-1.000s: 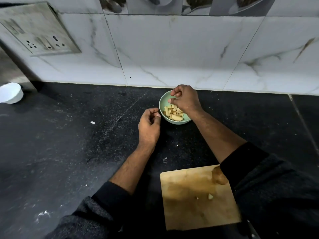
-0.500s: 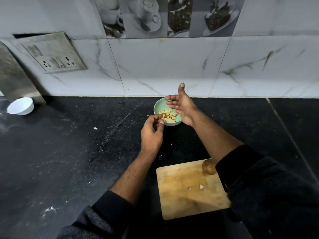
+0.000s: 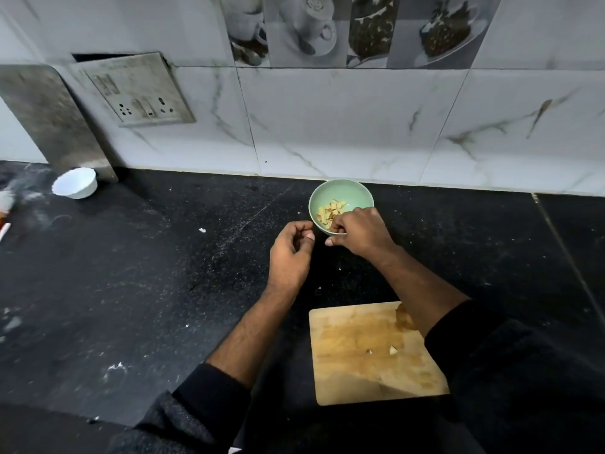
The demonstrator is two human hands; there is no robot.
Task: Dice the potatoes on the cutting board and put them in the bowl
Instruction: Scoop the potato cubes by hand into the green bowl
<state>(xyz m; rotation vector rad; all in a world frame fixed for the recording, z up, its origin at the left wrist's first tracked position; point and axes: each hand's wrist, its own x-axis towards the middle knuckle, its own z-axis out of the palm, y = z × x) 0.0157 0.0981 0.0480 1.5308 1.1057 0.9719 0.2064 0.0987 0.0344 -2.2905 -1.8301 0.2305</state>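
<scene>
A green bowl with several pale diced potato pieces stands on the black counter close to the wall. My right hand is at the bowl's near rim, fingers curled over the rim and thumb outside it. My left hand rests just left of the bowl with fingers loosely curled and nothing visible in it. The wooden cutting board lies nearer to me with two small potato bits on it. A brown potato at the board's far right corner is mostly hidden by my right forearm.
A small white bowl sits at the far left by a leaning metal sheet. A socket plate is on the tiled wall. The black counter carries scattered white crumbs.
My right hand, spread open above the bowl half a second ago, has drawn back and curled over the near rim. My left hand stays beside the bowl. The view has tilted up.
</scene>
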